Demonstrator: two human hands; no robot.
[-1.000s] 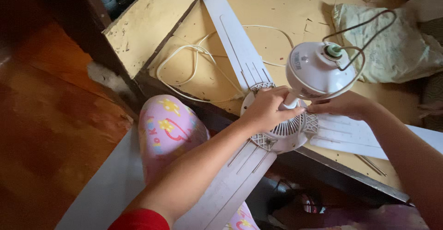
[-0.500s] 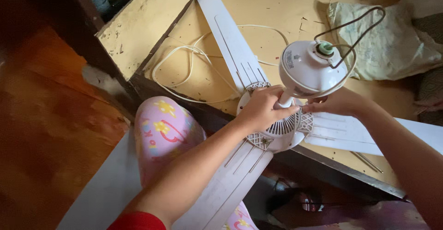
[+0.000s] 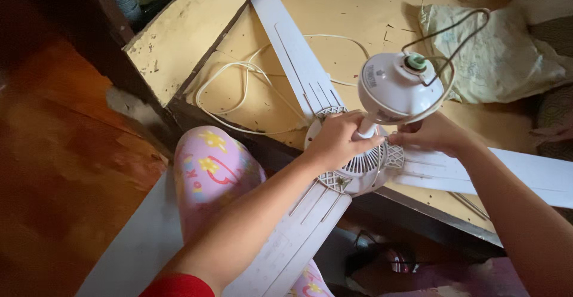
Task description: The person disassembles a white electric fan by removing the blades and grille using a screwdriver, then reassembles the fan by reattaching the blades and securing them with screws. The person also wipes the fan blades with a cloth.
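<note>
A white ceiling fan lies on a worn yellow table (image 3: 334, 11), its motor housing (image 3: 358, 169) at the table's near edge and three blades (image 3: 298, 58) spread out. A white bell-shaped canopy (image 3: 397, 88) sits on the short rod above the motor, with a wire hook through its green top. My left hand (image 3: 337, 139) is shut around the rod just under the canopy. My right hand (image 3: 433, 135) grips the rod base from the other side, fingers closed.
A thin white cord (image 3: 239, 88) loops across the table left of the fan. A crumpled pale cloth bag (image 3: 501, 58) lies at the back right. My knee in pink patterned trousers (image 3: 212, 169) is below the table edge. Wooden floor (image 3: 54, 172) lies left.
The view has shifted slightly; the canopy has tilted and moved a little up the rod. Both hands stay at the rod.
</note>
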